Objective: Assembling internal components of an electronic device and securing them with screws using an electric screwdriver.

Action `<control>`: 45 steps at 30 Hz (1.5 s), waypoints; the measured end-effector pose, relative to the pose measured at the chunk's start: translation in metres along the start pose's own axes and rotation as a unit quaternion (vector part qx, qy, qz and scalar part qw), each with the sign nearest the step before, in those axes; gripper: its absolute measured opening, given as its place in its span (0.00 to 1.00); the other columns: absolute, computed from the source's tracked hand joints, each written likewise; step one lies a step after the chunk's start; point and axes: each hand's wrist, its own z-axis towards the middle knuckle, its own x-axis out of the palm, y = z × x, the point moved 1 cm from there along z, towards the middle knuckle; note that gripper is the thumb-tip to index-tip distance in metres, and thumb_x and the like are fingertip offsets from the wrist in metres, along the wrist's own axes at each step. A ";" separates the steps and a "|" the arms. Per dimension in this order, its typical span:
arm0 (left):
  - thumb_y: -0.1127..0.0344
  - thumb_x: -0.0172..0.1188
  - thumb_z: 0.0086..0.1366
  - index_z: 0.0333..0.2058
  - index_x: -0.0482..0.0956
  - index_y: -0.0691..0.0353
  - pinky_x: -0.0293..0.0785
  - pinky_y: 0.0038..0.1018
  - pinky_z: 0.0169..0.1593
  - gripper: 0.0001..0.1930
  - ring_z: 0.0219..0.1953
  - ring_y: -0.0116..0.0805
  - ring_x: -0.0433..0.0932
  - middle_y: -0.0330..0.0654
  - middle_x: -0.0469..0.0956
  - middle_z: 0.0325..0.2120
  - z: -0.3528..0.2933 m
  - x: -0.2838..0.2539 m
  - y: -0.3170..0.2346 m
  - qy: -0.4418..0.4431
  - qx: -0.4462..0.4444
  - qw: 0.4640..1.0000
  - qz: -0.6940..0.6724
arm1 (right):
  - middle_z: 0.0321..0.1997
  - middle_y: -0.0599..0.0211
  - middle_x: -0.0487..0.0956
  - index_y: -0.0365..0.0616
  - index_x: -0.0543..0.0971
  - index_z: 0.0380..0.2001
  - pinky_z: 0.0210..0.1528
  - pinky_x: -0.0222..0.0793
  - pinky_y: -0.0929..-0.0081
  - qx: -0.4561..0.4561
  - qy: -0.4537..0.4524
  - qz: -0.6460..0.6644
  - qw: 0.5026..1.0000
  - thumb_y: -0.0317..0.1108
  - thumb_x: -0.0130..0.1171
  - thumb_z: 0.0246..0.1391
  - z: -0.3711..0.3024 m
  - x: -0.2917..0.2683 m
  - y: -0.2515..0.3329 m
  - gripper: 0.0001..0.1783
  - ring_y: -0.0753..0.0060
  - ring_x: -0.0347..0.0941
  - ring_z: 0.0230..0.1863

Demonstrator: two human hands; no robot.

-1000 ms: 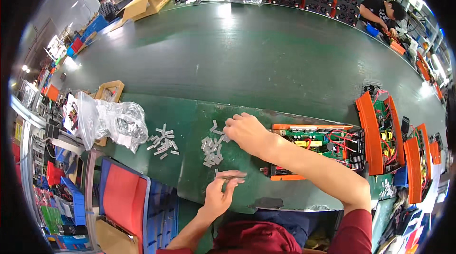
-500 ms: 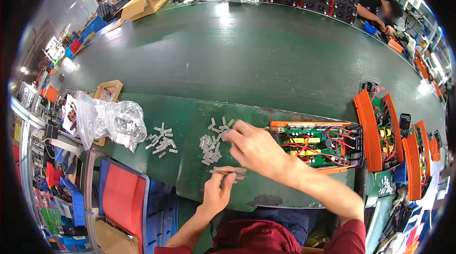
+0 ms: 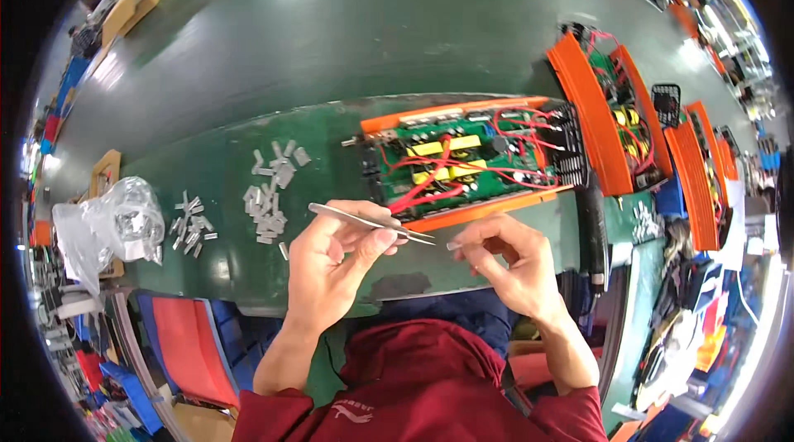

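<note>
My left hand (image 3: 324, 268) is closed on metal tweezers (image 3: 351, 217), whose tips point right. Just right of the tips, my right hand (image 3: 519, 267) pinches a small grey piece (image 3: 453, 245) between thumb and finger; tweezers and piece are apart. Beyond both hands lies an orange-sided electronic unit (image 3: 463, 220) with its green circuit board (image 3: 496, 165), yellow-wrapped parts and red wires exposed. A loose heap of small grey rectangular pieces (image 3: 266, 209) lies left of the unit. Farther left is a smaller heap of similar pieces (image 3: 192, 225).
Clear plastic bags (image 3: 124, 223) and a cardboard box (image 3: 105, 173) sit at the left. More orange-sided units (image 3: 575, 111) stand at the right, near a black-handled tool (image 3: 590, 227). A red panel (image 3: 186, 343) is at lower left.
The view has swung right and down. My right hand has left the heap and come beside the tweezers with a small grey piece. My left hand keeps the tweezers.
</note>
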 end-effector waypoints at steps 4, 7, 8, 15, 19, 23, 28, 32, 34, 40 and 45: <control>0.72 0.64 0.70 0.48 0.75 0.72 0.84 0.30 0.44 0.13 0.41 0.37 0.85 0.50 0.83 0.40 0.002 0.014 0.002 0.020 -0.005 1.000 0.012 | 0.39 0.63 0.83 0.34 0.80 0.42 0.42 0.78 0.76 0.004 -0.020 -0.004 1.000 0.19 0.59 0.60 -0.005 -0.007 -0.002 0.08 0.72 0.83 0.39; 0.72 0.64 0.70 0.49 0.76 0.72 0.83 0.30 0.44 0.13 0.41 0.37 0.85 0.50 0.83 0.41 0.002 0.019 0.003 0.021 -0.008 0.999 0.023 | 0.37 0.63 0.83 0.35 0.79 0.43 0.44 0.78 0.75 -0.013 -0.023 -0.015 1.000 0.18 0.60 0.59 -0.007 -0.010 -0.005 0.09 0.72 0.83 0.39; 0.72 0.64 0.69 0.49 0.76 0.71 0.83 0.29 0.44 0.13 0.41 0.37 0.85 0.50 0.83 0.41 0.002 0.020 0.003 0.024 -0.010 0.999 0.026 | 0.37 0.63 0.83 0.35 0.79 0.43 0.44 0.78 0.75 -0.014 -0.021 -0.012 1.000 0.18 0.60 0.59 -0.007 -0.010 -0.005 0.09 0.72 0.83 0.39; 0.72 0.64 0.69 0.46 0.77 0.70 0.82 0.27 0.44 0.10 0.41 0.34 0.85 0.48 0.83 0.40 0.003 0.024 0.003 0.044 -0.009 0.995 0.085 | 0.37 0.64 0.83 0.36 0.80 0.42 0.42 0.77 0.76 -0.034 -0.029 -0.043 0.998 0.18 0.61 0.57 -0.008 -0.010 -0.005 0.10 0.74 0.82 0.37; 0.74 0.66 0.67 0.43 0.78 0.69 0.81 0.26 0.42 0.09 0.38 0.33 0.85 0.48 0.83 0.37 0.010 0.013 0.011 0.036 0.136 0.969 0.205 | 0.42 0.60 0.82 0.37 0.80 0.43 0.41 0.75 0.75 -0.142 -0.140 -0.195 0.960 0.17 0.62 0.54 -0.021 -0.027 -0.010 0.12 0.72 0.79 0.38; 0.77 0.66 0.65 0.42 0.79 0.68 0.80 0.25 0.39 0.08 0.36 0.34 0.84 0.49 0.83 0.35 0.017 0.012 0.007 0.036 0.235 0.920 0.310 | 0.53 0.55 0.78 0.39 0.79 0.50 0.57 0.70 0.61 -0.061 -0.387 -0.470 0.791 0.22 0.64 0.57 -0.062 -0.084 -0.035 0.17 0.54 0.76 0.52; 0.80 0.67 0.63 0.40 0.79 0.67 0.81 0.28 0.37 0.09 0.35 0.38 0.84 0.49 0.84 0.35 0.022 0.008 0.011 0.042 0.272 0.893 0.356 | 0.54 0.53 0.78 0.40 0.75 0.60 0.58 0.68 0.52 0.071 -0.359 -0.526 0.767 0.29 0.67 0.58 -0.096 -0.109 -0.055 0.26 0.44 0.73 0.53; 0.81 0.68 0.60 0.40 0.77 0.65 0.81 0.30 0.35 0.12 0.34 0.41 0.85 0.47 0.84 0.34 0.026 0.008 0.017 0.062 0.312 0.860 0.400 | 0.48 0.52 0.78 0.40 0.73 0.62 0.54 0.70 0.59 0.072 -0.344 -0.417 0.838 0.33 0.68 0.58 -0.138 -0.083 -0.069 0.30 0.51 0.75 0.49; 0.81 0.69 0.59 0.39 0.77 0.65 0.81 0.30 0.34 0.12 0.33 0.42 0.85 0.47 0.85 0.34 0.027 0.012 0.018 0.065 0.308 0.852 0.419 | 0.30 0.72 0.77 0.41 0.73 0.58 0.30 0.67 0.79 0.285 -0.381 -0.056 0.878 0.37 0.64 0.62 -0.152 -0.051 -0.053 0.24 0.80 0.71 0.29; 0.81 0.69 0.57 0.39 0.77 0.64 0.81 0.30 0.34 0.13 0.32 0.42 0.85 0.46 0.85 0.33 0.033 0.016 0.017 0.091 0.323 0.827 0.451 | 0.26 0.77 0.74 0.43 0.76 0.41 0.27 0.62 0.83 0.382 -0.197 0.123 0.894 0.30 0.73 0.48 -0.172 0.006 -0.051 0.19 0.85 0.68 0.25; 0.80 0.69 0.58 0.39 0.78 0.64 0.80 0.31 0.33 0.12 0.31 0.41 0.85 0.44 0.85 0.32 0.038 0.017 0.021 0.093 0.314 0.821 0.468 | 0.31 0.64 0.78 0.38 0.73 0.57 0.37 0.69 0.69 0.272 -0.036 -0.004 0.962 0.51 0.52 0.70 -0.158 0.025 -0.057 0.27 0.72 0.71 0.32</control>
